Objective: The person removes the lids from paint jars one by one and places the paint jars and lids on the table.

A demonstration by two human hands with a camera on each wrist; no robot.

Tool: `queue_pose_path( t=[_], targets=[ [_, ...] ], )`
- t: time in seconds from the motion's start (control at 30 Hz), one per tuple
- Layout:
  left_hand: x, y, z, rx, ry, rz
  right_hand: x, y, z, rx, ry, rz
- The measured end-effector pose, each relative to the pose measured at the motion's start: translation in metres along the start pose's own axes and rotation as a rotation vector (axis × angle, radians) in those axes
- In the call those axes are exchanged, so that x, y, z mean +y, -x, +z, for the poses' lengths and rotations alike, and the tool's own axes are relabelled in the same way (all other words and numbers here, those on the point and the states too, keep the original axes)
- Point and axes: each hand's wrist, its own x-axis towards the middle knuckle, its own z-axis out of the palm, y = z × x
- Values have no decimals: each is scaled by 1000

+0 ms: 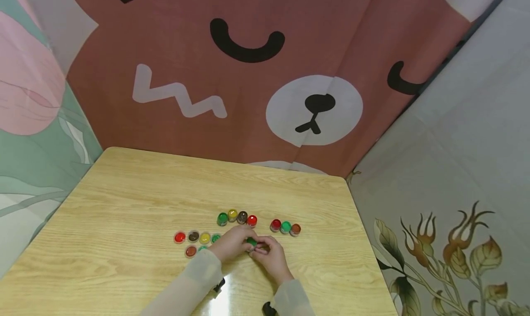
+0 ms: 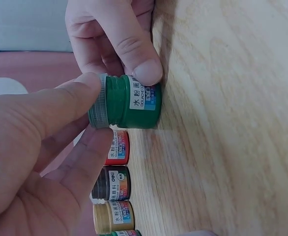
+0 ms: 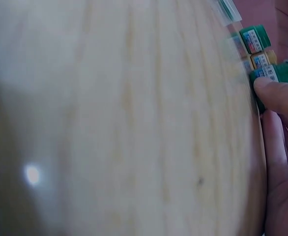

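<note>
A small green gouache paint jar (image 2: 134, 110) is between both hands, upright and low over the wooden table. My left hand (image 1: 233, 243) pinches its clear ridged lid (image 2: 99, 105) between thumb and fingers. The lid sits at the jar's mouth; whether it is fully seated I cannot tell. My right hand (image 1: 271, 257) grips the jar's lower body, its thumb pressed on the label. Just beyond the hands stands a row of paint jars: green (image 1: 222, 219), yellow (image 1: 233, 215), dark brown (image 1: 242, 216) and red (image 1: 251, 221).
Right of that row stand a dark red jar (image 1: 275, 224), a lighter green jar (image 1: 285, 226) and a brown jar (image 1: 295, 229). Left of my hands lie several flat round pieces that look like lids, including a red one (image 1: 180, 237) and a brown one (image 1: 191, 251).
</note>
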Motion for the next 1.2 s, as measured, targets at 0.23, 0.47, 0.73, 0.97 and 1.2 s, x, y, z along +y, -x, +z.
queue_pose_path(
  t=[0.23, 0.47, 0.73, 0.97, 1.2],
  targets=[
    [-5, -1, 3, 2, -43, 39, 5, 2, 3, 29, -2, -95],
    [-3, 0, 2, -11, -70, 32, 0, 1, 3, 31, -7, -22],
    [-2, 4, 2, 2, -59, 8, -7, -1, 3, -6, 13, 16],
    [-4, 7, 2, 15, -24, 14, -2, -2, 4, 12, 15, 25],
    [-10, 14, 7, 87, 94, -43, -2, -1, 3, 26, 60, 20]
  ],
)
